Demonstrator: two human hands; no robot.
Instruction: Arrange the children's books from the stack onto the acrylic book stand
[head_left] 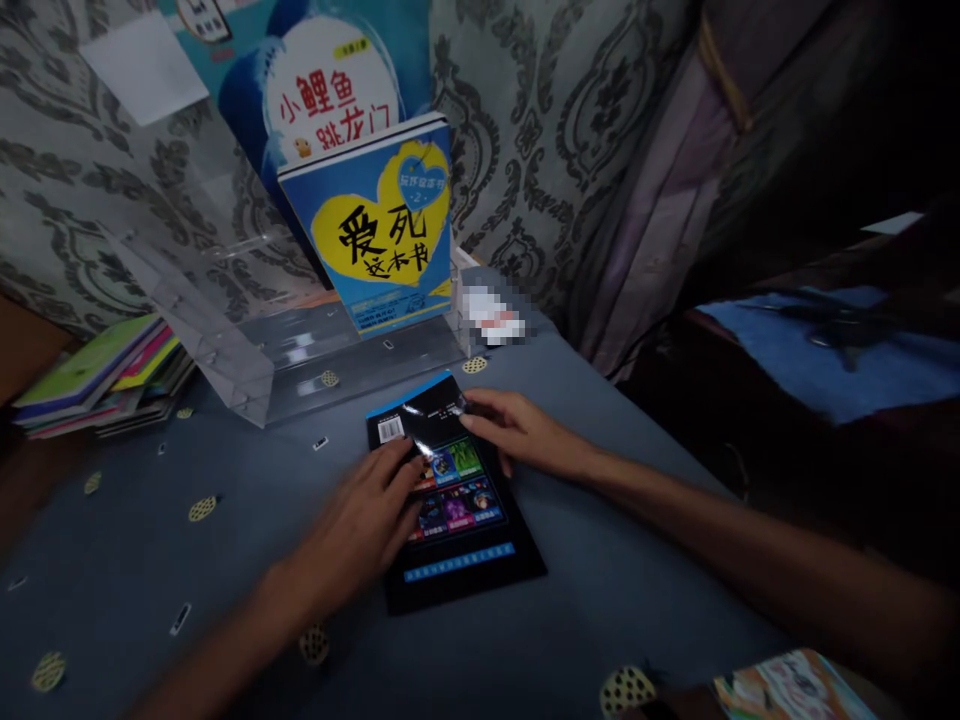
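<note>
A black book (463, 545) lies flat on the table with its back cover up. The cover shows a barcode near the top, two rows of small colourful pictures and a blue strip of text. My left hand (375, 500) rests on the book's left side, fingers stretched out over the cover. At the upper right edge of the same book is my right hand (517, 430), its fingers extended and apart, the tips touching the cover. What lies under the right palm is hidden.
Behind the book, a clear acrylic stand (232, 380) holds a blue picture book (397, 290) with a yellow heart, in front of a taller book (330, 70). Several books are stacked (97, 380) at left. A colourful cover (802, 690) shows at the near right. Patterned curtains (517, 120) hang behind.
</note>
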